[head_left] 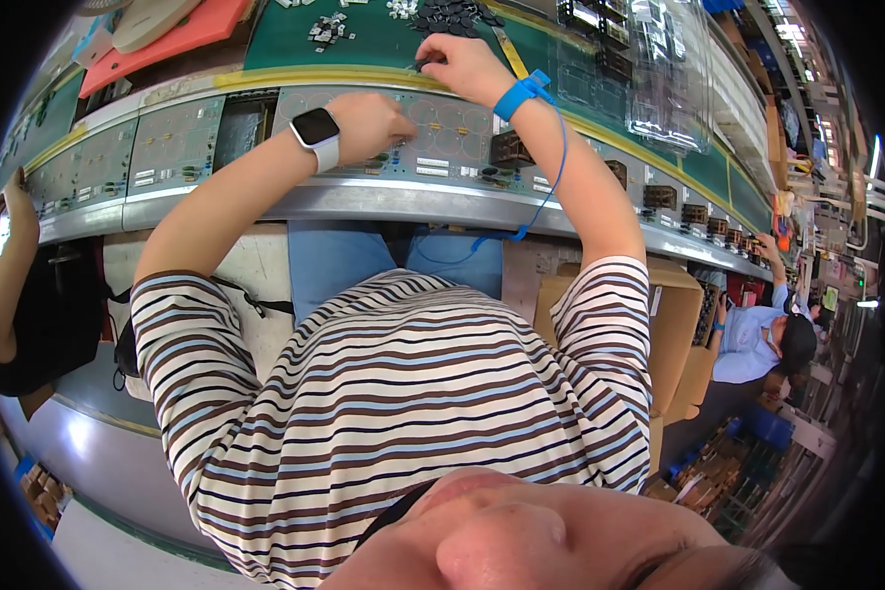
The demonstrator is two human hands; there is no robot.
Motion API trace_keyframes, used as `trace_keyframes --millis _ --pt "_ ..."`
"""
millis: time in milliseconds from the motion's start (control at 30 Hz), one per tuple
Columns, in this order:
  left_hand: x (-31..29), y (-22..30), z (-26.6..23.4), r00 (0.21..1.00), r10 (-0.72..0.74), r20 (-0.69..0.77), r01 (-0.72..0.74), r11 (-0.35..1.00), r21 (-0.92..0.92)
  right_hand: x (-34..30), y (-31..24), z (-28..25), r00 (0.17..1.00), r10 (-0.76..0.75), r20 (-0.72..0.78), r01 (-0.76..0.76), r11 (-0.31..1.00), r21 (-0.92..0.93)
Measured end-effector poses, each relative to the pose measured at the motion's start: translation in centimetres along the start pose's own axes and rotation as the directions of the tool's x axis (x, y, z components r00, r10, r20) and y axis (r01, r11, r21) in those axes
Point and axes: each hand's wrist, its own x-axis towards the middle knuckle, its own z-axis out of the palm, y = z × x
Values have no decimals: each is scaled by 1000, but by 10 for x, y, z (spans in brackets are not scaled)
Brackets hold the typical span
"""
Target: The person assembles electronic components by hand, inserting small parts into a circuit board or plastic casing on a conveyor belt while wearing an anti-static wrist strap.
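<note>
My left hand (366, 126), with a watch on its wrist, lies low over a grey circuit board (447, 143). Its fingers are drawn together at the board's surface, and whatever they hold is hidden. Just beyond the board, my right hand (469, 71) pinches a small dark part (420, 66) above the yellow edge strip. A blue wrist strap (523, 95) with a coiled cord circles that wrist. Past the right fingers lies a pile of black disc-shaped parts (452, 17). Small silver parts (331, 33) are heaped to its left on the green mat (280, 44).
More circuit boards (175, 141) line the rail on both sides. Clear plastic trays (667, 84) stand at far right. A red foam sheet (182, 39) is at far left. One person's arm (14, 256) is at left; another person (752, 339) works farther right.
</note>
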Motion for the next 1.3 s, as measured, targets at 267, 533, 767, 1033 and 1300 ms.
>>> trace_keyframes --millis 267,533,767,1033,1300 --pt "-1 -83 -44 921 -274 -276 290 957 18 -11 -51 26 977 -148 153 158 986 -50" --pt "6 -166 -9 838 -304 -454 424 886 188 -23 -71 53 912 -297 282 308 951 5" --pt "15 -163 -13 861 -421 -285 476 865 160 -28 -75 53 899 -235 370 277 959 -63" --pt "20 -186 -10 791 -535 -296 568 823 30 -31 -76 54 903 -262 342 306 948 -83" --pt "28 -206 -17 639 -556 -530 731 655 194 -35 -73 57 919 -250 305 284 956 -71"
